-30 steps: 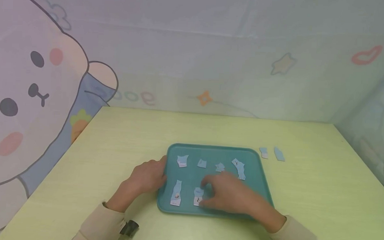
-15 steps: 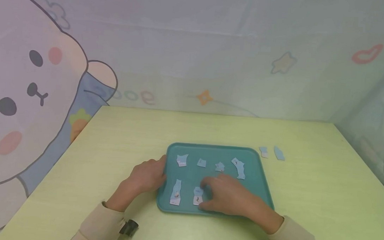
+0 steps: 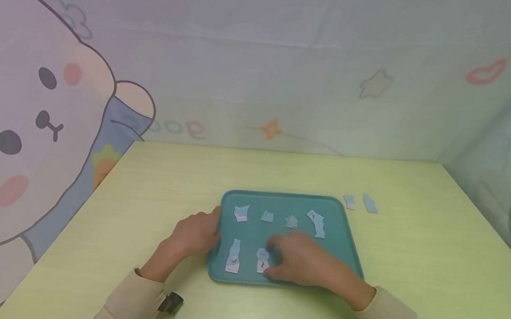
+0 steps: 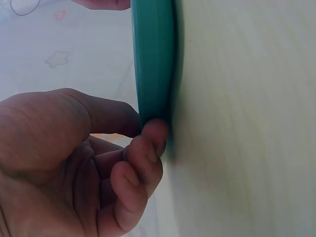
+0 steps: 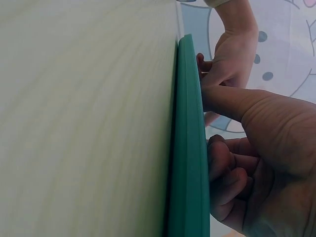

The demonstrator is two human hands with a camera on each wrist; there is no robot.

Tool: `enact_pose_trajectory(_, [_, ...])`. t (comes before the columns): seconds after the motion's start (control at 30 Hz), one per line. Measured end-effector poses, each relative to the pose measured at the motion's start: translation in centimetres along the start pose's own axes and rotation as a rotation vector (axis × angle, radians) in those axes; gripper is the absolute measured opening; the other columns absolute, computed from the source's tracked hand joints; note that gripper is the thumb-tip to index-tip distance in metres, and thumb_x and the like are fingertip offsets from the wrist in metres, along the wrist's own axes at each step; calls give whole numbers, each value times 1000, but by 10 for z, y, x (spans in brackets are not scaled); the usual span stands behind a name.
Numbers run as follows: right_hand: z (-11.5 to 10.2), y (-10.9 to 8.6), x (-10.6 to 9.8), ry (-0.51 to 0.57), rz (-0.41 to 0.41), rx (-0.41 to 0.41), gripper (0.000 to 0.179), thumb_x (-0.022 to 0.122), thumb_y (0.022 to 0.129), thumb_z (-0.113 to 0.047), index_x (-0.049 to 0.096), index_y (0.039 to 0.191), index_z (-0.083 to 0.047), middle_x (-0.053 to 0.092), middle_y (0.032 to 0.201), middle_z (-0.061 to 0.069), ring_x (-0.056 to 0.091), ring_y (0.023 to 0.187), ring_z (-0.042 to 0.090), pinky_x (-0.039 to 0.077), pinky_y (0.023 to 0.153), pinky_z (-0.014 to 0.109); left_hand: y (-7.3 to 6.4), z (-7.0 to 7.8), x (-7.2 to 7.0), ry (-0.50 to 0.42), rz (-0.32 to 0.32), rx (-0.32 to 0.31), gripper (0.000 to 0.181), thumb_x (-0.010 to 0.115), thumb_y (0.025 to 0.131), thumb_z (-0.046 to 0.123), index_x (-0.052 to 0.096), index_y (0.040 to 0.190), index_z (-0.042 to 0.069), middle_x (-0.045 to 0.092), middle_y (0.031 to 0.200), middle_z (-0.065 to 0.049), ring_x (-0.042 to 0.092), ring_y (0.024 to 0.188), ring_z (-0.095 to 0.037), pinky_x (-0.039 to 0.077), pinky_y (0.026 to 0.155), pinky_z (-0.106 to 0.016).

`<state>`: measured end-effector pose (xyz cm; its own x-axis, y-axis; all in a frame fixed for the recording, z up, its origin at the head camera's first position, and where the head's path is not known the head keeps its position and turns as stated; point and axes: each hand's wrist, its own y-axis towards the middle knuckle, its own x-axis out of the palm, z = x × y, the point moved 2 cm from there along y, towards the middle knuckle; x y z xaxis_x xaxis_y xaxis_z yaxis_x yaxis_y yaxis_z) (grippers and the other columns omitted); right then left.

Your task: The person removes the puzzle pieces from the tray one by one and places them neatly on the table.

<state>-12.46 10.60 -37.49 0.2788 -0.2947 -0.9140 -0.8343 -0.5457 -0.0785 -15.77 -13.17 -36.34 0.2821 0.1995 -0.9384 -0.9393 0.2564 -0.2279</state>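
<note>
A teal tray [image 3: 253, 234] lies on the table with several light-blue and white puzzle pieces spread over it. My left hand [image 3: 197, 233] holds the tray's left rim; in the left wrist view its thumb [image 4: 111, 116] and curled fingers meet at that edge. My right hand [image 3: 302, 259] is low over the front of the tray. Its thumb and index finger stand at the lower and upper right corners of a blue-and-white puzzle piece [image 3: 262, 260], the other fingers curled in. A tall puzzle piece [image 3: 233, 256] lies left of it. The area under the right palm is hidden.
Along the tray's back lie further puzzle pieces, among them a long curved piece [image 3: 318, 224] and a small piece [image 3: 267, 216]. Outside the tray, two loose pieces, a small piece [image 3: 350, 202] and a pointed piece [image 3: 370, 204], lie on the pale yellow table [image 3: 413, 240].
My right hand has dipped slightly, uncovering more of the small jagged piece behind it. The left hand stays at the tray's rim, and the pieces keep their places.
</note>
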Motion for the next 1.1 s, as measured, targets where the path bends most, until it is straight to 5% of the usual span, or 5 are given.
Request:
enact_pose_trajectory(0.27, [-1,0,-2,3,-3,-13,41,84,85,-36,76,116,-10,74,94,-3,58,85,11,54,83,38,-1,0,0,0,6,0,57,56,102,10,42,154,-8,68,105,-18,59,79,-23,47,61,-37])
enact_pose_trajectory(0.4, [0,0,-7,28,1,-16,42,82,85,-33,75,119,-10,68,80,-9,56,77,10,54,82,38,0,0,0,1,8,1,58,57,102,10,41,155,-8,69,112,-20,60,82,-24,48,63,-38])
enact_pose_trajectory(0.63, [3,-2,-15,44,18,11,42,82,86,-31,74,123,-12,50,55,-9,48,65,11,45,67,31,0,0,1,-3,4,-4,59,56,102,10,40,156,-9,69,114,-20,60,81,-23,47,62,-36])
enact_pose_trajectory(1.1, [6,-3,-22,18,44,46,44,81,84,-27,73,125,-14,40,50,-10,42,57,10,32,56,28,1,-1,3,-4,6,-1,58,55,102,9,40,155,-9,68,107,-19,58,77,-22,45,60,-34])
